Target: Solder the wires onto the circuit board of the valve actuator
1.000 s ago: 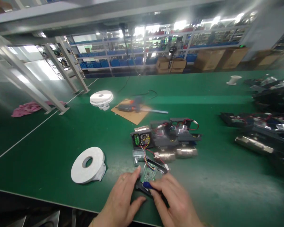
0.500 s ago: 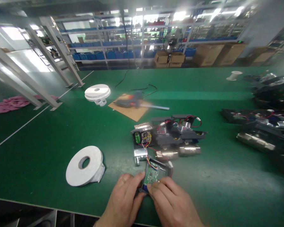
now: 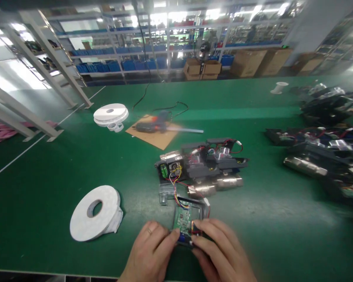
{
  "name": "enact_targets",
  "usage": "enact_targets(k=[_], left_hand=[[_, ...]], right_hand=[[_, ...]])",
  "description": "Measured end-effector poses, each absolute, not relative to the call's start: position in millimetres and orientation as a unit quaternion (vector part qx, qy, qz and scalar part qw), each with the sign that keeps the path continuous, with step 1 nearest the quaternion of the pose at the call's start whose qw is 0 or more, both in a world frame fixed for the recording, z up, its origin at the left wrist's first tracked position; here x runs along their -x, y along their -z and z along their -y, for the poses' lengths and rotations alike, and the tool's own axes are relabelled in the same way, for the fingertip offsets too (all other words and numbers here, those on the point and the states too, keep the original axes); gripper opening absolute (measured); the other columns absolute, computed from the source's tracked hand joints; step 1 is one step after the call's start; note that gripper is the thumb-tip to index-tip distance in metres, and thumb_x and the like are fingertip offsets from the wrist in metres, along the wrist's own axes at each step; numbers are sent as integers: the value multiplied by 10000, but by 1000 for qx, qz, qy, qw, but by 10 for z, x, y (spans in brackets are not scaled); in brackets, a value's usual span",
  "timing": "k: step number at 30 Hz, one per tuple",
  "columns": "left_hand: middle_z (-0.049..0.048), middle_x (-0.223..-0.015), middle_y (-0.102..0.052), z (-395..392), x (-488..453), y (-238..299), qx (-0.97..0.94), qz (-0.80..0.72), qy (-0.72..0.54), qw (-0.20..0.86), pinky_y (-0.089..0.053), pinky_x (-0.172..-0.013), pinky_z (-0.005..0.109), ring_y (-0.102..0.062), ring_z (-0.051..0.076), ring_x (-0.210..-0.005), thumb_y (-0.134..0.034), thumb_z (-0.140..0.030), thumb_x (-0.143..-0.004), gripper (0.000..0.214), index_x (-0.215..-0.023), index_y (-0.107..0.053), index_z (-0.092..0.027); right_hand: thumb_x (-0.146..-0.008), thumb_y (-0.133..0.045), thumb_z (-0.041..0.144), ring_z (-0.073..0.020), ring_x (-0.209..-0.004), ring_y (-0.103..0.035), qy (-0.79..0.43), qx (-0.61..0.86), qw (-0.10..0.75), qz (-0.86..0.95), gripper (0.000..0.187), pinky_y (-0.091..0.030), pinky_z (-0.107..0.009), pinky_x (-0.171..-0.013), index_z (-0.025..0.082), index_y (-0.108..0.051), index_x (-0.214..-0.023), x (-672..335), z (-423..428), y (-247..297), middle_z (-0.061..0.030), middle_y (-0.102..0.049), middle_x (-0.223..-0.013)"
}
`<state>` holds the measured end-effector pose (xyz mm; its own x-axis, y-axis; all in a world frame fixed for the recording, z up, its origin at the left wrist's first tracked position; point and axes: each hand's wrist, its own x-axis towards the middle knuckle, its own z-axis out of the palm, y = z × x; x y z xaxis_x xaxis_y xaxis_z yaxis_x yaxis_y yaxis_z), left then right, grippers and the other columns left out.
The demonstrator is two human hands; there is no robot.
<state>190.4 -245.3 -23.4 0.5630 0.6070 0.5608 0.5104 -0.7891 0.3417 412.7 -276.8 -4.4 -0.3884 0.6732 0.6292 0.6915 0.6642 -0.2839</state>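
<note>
Left hand (image 3: 148, 254) and right hand (image 3: 219, 254) pinched closed on near end of green circuit board (image 3: 182, 220), fingertips meeting over a blue part. Long axis running away from fingers toward wired black assembly (image 3: 200, 164). Both hands equally near.

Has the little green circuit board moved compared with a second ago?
Barely: the green circuit board sits by the same wired black assembly; the camera shifted.

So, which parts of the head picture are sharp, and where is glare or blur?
Head view: the circuit board and tape roll are fairly sharp; both hands, left and right, look slightly smeared; ceiling lights glare over the far shelves; the edges bend and blur.
</note>
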Motion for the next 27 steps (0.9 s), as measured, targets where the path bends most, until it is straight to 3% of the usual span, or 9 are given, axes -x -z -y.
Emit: enact_targets(k=[6,13,19,22,25,27], left_hand=[[81,-852,-638,2439,-1887,250,-893,-296,-333,59,-507,-718,315,-542,175,-777,-483,-34,-925,276,-1170,-594,-91],[77,-840,-648,2408,-1889,249,-892,-287,-345,51,-513,-715,309,-554,168,-764,-482,-44,-937,253,-1156,-599,-90],[69,-843,-657,2417,-1908,301,-887,-300,-344,65,-519,-707,301,-566,164,-760,-482,-40,-939,258,-1157,-602,-109],[52,-832,-664,2421,-1878,180,-891,-301,-332,72,-537,-710,281,-592,158,-739,-488,-167,-987,237,-1201,-585,-132],[52,-873,-673,2325,-1753,-81,-883,-333,-326,64,-546,-742,265,-626,164,-795,-486,-377,-1009,398,-1325,-519,-136],[67,-985,-670,2136,-1665,-260,-864,-382,-327,41,-538,-809,272,-633,172,-903,-493,-366,-1004,419,-1366,-490,-155]], right_hand=[[-948,-549,98,-261,-1120,-541,13,438,353,827,164,-540,-360,-869,156,-696,-988,-4159,2808,115,-117,-674,-1145],[-978,-499,117,-236,-1099,-554,-12,436,360,825,197,-542,-332,-901,168,-689,-973,-4126,2742,73,-84,-695,-1085],[-938,-537,109,-252,-1182,-525,-35,434,364,823,169,-525,-364,-968,186,-672,-1006,-4198,2775,72,-100,-649,-1168],[-914,-582,127,-266,-1179,-553,-28,446,382,809,193,-533,-393,-973,201,-651,-1078,-4282,2825,54,-103,-643,-1187],[-922,-598,181,-280,-1119,-608,-20,478,394,785,199,-557,-418,-932,223,-640,-1111,-4379,2863,49,-100,-656,-1177],[-948,-568,231,-280,-1088,-626,-14,494,409,767,176,-564,-418,-905,225,-640,-1108,-4449,2859,63,-104,-656,-1167]])
